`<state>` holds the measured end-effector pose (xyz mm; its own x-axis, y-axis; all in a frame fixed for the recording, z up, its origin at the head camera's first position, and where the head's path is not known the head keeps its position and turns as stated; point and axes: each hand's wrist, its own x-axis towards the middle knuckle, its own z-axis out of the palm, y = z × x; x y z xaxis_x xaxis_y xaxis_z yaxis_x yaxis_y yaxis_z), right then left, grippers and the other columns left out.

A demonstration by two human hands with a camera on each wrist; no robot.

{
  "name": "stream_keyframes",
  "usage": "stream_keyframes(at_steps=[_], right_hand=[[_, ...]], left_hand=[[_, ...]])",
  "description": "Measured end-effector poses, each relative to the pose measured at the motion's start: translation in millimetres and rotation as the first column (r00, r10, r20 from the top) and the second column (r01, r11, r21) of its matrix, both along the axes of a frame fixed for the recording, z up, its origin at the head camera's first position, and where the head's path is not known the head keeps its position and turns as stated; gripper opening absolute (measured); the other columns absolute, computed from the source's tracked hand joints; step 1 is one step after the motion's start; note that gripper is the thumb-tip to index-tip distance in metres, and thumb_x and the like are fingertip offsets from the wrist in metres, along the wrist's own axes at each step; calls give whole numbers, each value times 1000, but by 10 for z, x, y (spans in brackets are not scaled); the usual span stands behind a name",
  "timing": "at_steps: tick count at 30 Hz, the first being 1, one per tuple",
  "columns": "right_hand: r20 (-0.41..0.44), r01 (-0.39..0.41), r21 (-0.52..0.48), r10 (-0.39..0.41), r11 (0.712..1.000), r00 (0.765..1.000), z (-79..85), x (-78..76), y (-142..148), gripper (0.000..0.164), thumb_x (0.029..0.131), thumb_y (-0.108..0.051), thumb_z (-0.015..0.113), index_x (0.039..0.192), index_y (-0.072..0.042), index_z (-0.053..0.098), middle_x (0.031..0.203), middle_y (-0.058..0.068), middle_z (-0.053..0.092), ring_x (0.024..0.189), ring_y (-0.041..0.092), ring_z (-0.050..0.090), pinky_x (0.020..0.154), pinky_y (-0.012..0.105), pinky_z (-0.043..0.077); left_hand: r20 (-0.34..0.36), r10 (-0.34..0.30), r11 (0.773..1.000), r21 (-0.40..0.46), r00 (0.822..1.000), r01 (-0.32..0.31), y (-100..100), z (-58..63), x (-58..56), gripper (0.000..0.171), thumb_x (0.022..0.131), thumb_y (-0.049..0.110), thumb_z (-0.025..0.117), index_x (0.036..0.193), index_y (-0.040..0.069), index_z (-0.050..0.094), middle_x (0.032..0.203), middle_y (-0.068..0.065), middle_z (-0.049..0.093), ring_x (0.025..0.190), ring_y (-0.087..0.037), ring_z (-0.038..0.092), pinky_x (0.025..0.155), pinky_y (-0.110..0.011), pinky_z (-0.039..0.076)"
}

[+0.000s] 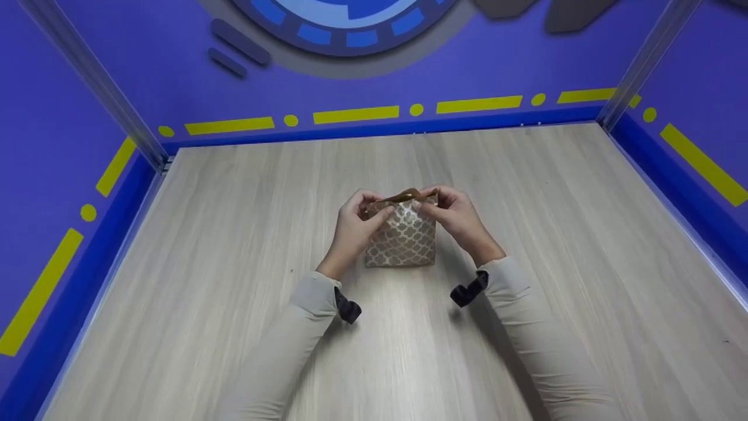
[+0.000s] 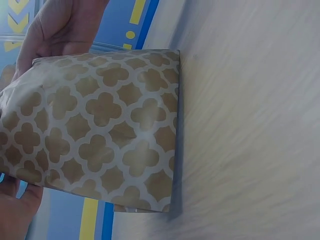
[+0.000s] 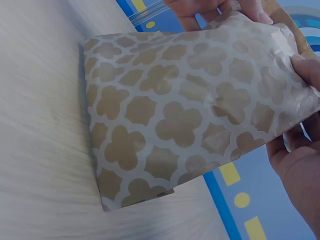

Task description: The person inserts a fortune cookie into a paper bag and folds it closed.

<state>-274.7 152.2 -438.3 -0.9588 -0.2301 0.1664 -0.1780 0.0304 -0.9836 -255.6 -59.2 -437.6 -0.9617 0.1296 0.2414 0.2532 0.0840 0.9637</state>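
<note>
A brown paper bag (image 1: 403, 237) with a pale quatrefoil lattice print stands upright on the table, its base on the wood. Its top edge gapes slightly, showing plain brown paper inside. My left hand (image 1: 357, 221) pinches the left side of the rim, thumb on the front face and fingers behind. At the right side of the rim my right hand (image 1: 456, 213) pinches the paper the same way. In the right wrist view the bag (image 3: 175, 115) looks creased near the top. What the bag holds is hidden.
The wood-grain table (image 1: 234, 234) reaches back to a blue wall (image 1: 327, 88) with yellow dashes. Blue side panels (image 1: 47, 175) and metal corner posts (image 1: 99, 76) border it. A black wrist camera (image 1: 349, 307) sits on the left cuff, another camera (image 1: 469, 289) on the right.
</note>
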Motion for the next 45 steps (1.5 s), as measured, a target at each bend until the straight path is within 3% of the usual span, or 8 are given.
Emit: stream_keyframes(at_steps=[7,12,24,31,39,45], right_hand=[[-16,22,4,-22,1000,1000,-1,-6,5,18,88,-9,68,102,0,65,82,0,61,70,10,54,63,21,46],[-9,40,23,-40,999,999,2,-17,-6,20,88,-10,68,105,1,65,82,0,62,72,10,54,64,20,47],[4,-7,-24,8,1000,1000,13,-27,-33,17,88,-8,66,103,0,66,82,0,62,72,11,54,66,22,46],[35,-25,-29,26,999,999,-16,-24,-49,24,87,-13,70,108,-2,66,89,1,62,78,12,55,71,23,48],[22,-10,-8,10,1000,1000,-3,-13,-72,27,85,-15,73,109,-3,67,93,0,64,79,11,53,70,22,47],[2,44,0,-44,999,999,-10,-16,-59,22,84,-18,74,100,-4,69,80,-1,61,69,11,49,62,24,42]], left_hand=[[-5,30,999,-10,1000,-30,8,-28,-47,25,87,22,72,103,7,61,90,0,62,75,-12,54,63,-21,45],[6,47,999,-14,999,-47,13,-11,-64,24,86,20,73,103,8,60,86,2,60,75,-11,52,64,-21,43],[72,-46,999,-14,996,47,5,14,-61,25,90,19,68,112,8,68,73,5,54,62,-8,43,54,-19,39],[66,-57,998,22,996,55,-6,2,-58,24,90,16,68,112,7,68,81,4,61,65,-9,46,56,-19,40],[105,-32,999,38,994,28,4,21,-62,21,88,17,70,107,8,69,78,3,59,64,-9,45,54,-19,40],[107,-2,1000,-2,994,2,8,31,-76,20,88,19,70,106,9,70,82,4,62,65,-8,47,52,-18,39]])
